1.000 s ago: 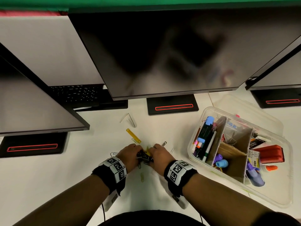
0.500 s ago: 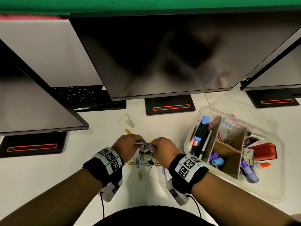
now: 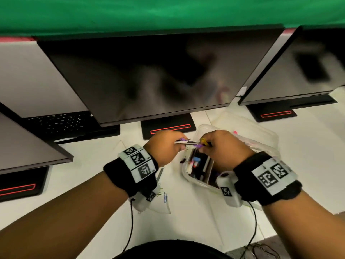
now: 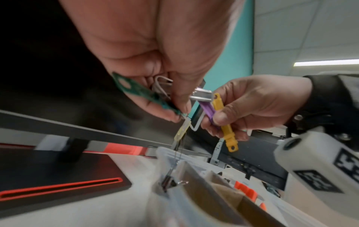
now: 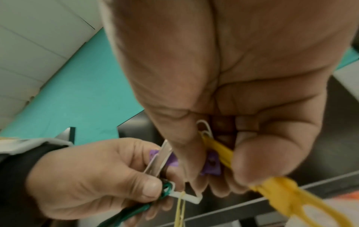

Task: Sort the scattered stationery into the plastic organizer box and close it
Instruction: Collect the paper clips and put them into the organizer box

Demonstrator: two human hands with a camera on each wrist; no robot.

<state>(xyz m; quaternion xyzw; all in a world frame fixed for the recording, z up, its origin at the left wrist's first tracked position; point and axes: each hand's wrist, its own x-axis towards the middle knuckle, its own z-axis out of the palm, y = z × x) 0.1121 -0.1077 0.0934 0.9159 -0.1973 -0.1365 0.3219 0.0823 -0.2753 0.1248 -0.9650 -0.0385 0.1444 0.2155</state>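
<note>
White desk (image 3: 89, 176) runs beneath a row of dark monitors (image 3: 149, 75), with a green backdrop behind them and a black keyboard (image 3: 61, 124) tucked far left under a screen. Both hands are raised together above the far left corner of the clear plastic organizer box (image 3: 188, 174), which sits open on the right side of the desk with markers and cardboard dividers inside. The left hand (image 3: 164, 146) has its fingers curled around a bundle of small pieces: a green plastic fastener strip (image 4: 136, 93) and some wire paper clips (image 4: 161, 86). The right hand (image 3: 222, 148) pinches a yellow fastener strip (image 4: 225, 121) and a purple one (image 4: 207, 110) between thumb and fingers. A bent white clip (image 5: 186, 196) bridges the two hands, and a thin chain of clips hangs from it toward the box rim. Loose paper clips (image 3: 164, 196) lie on the desk near the left wrist, a blue one and a yellowish one close together.
</note>
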